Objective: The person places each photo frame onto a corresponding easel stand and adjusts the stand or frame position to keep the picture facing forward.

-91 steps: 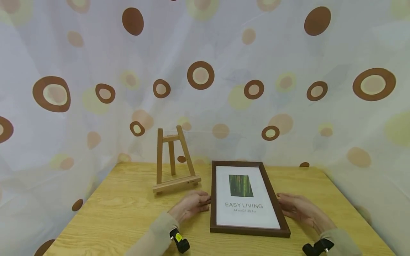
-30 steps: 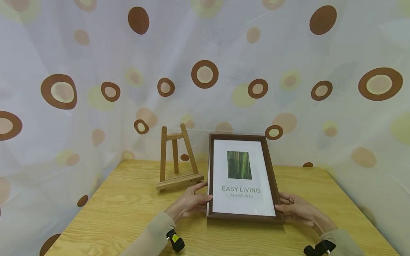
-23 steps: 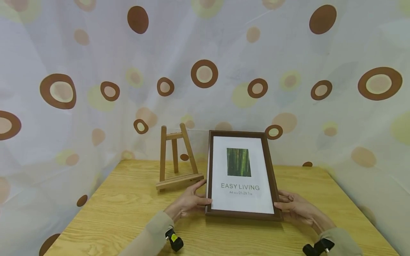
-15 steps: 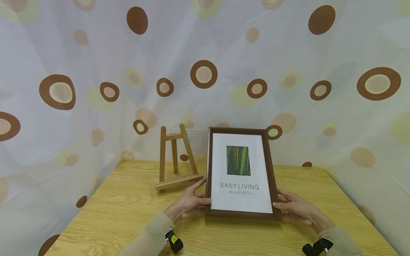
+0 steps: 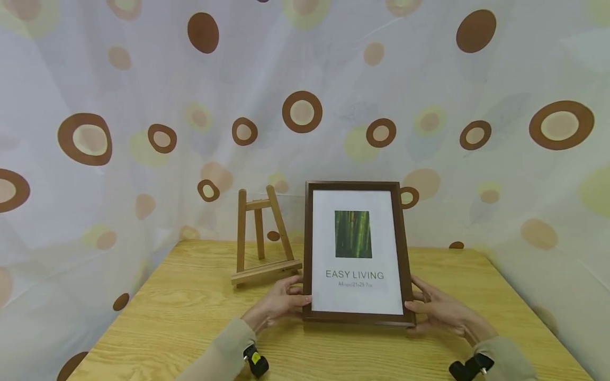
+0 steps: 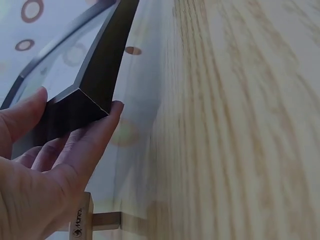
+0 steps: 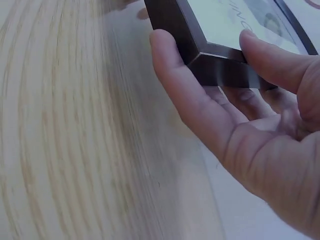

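A dark brown picture frame [image 5: 355, 299] stands tilted up, facing me, in the head view. Its white insert reads "EASY LIVING" below a small green picture. My left hand [image 5: 278, 302] grips its lower left side, thumb on the front edge. On the lower right side my right hand [image 5: 440, 311] holds it the same way. Both wrist views show the frame's lower corners above the wood, fingers behind and under, thumbs in front. A small wooden easel [image 5: 264, 272] stands just left of the frame, close beyond my left hand.
The wooden table [image 5: 157, 323] spreads under everything. Behind and on both sides hangs a pale curtain [image 5: 429, 63] with brown and beige circles. Part of the easel [image 6: 82, 217] shows below my left hand in the left wrist view.
The frame lay flat between my hands at first. Both hands have since gripped it and raised it, tilting its top edge up toward upright and slightly left. The easel has stayed put.
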The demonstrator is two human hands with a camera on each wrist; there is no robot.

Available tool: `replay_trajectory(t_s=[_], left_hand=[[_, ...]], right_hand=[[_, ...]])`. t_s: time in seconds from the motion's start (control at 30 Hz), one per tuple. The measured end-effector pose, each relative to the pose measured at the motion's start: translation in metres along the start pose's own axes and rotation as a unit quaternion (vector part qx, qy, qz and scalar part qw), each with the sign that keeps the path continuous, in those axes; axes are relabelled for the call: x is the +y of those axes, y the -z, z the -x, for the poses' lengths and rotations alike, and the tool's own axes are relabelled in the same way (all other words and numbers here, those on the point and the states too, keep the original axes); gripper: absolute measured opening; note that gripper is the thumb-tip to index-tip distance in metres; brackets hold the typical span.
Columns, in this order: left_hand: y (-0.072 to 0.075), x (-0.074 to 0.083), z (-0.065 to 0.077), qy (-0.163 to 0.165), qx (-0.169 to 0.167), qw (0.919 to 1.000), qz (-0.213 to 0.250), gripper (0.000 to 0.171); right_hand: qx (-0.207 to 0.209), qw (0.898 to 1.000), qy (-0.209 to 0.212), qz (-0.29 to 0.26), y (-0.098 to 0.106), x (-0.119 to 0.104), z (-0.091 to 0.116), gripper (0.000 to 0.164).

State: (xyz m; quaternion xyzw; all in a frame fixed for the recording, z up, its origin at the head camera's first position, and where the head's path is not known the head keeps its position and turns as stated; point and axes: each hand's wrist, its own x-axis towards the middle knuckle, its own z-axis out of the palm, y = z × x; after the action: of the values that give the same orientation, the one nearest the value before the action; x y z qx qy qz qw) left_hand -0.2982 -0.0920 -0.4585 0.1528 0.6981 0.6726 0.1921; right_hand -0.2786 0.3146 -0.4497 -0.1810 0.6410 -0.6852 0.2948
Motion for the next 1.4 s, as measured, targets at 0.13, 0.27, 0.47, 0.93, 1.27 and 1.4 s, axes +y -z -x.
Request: replay_trajectory(t_s=[0.13, 0.27, 0.47, 0.93, 1.27, 1.4], left_hand=[[0.004, 0.003, 0.0, -0.004, -0.011, 0.9999, -0.005, 0.071], [0.006, 0.004, 0.001, 0.004, -0.011, 0.9998, -0.017, 0.074], [0.01, 0.001, 0.002, 0.006, 0.0, 1.0, 0.0, 0.079], [0.027, 0.008, 0.013, -0.041, 0.015, 0.9982, -0.042, 0.094], [0.039, 0.01, 0.019, -0.043, 0.047, 0.9968, -0.049, 0.092], [0.044, 0.011, 0.021, -0.045, 0.058, 0.9951, -0.066, 0.092]], right_hand=[[0.035, 0.999, 0.013, 0.026, -0.002, -0.001, -0.005, 0.086], [0.064, 0.997, 0.019, 0.034, -0.003, -0.002, -0.009, 0.086], [0.062, 0.996, 0.035, 0.06, -0.005, -0.001, -0.013, 0.092], [0.096, 0.99, 0.052, 0.087, -0.019, -0.008, -0.03, 0.092], [0.128, 0.984, 0.054, 0.109, -0.027, -0.01, -0.049, 0.089], [0.121, 0.985, 0.063, 0.104, -0.028, -0.009, -0.056, 0.087]])
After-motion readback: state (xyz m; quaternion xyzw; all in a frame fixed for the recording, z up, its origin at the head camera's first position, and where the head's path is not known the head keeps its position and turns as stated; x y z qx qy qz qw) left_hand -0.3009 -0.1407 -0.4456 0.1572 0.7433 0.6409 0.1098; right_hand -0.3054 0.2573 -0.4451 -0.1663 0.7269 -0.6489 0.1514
